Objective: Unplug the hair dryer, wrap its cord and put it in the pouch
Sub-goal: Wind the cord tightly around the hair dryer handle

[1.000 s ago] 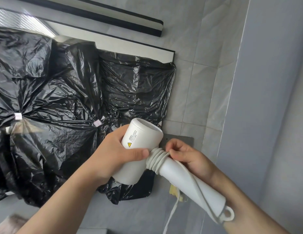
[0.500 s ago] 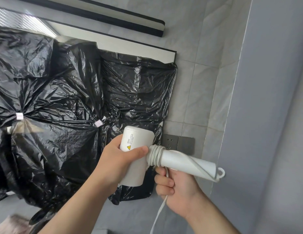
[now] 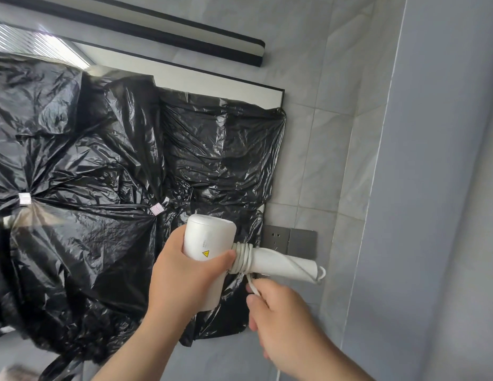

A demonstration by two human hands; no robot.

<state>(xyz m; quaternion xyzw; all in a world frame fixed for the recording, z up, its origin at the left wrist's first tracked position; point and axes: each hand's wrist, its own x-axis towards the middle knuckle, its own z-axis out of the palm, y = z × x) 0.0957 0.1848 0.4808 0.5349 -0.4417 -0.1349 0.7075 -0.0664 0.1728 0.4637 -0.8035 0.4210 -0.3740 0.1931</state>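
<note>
**Findings.** Black plastic sheeting [image 3: 102,188] is covering the wall panel across the left of the view. Just right of it, the left hand [image 3: 185,276] is holding the hair dryer [image 3: 209,251] in the air. Its grip is closing round the white barrel, with the thumb lying across the front near the warning label. The handle [image 3: 278,264] is pointing right, roughly level.

The cord [image 3: 241,257] is sitting in several tight turns at the top of the handle, against the barrel. One strand is running diagonally along the handle toward the hanging loop [image 3: 321,273] at its end. Below the handle, the right hand [image 3: 278,320] is gripping the free length of cord, fingers curling round it. The remainder is trailing out at the bottom edge.

Behind the handle, the visible part of the socket plate [image 3: 289,240] is showing nothing plugged in. The plug and pouch are not in view.

**Assessment.** Winding is under way, and unplugging is appearing complete. To do the winding well:

- The right hand should be feeding cord under light, even tension.
- Each turn should be going beside the last rather than stacking.
- The left hand should be steadying the barrel.

Slack turns are likely to slide off the handle's end.
</note>
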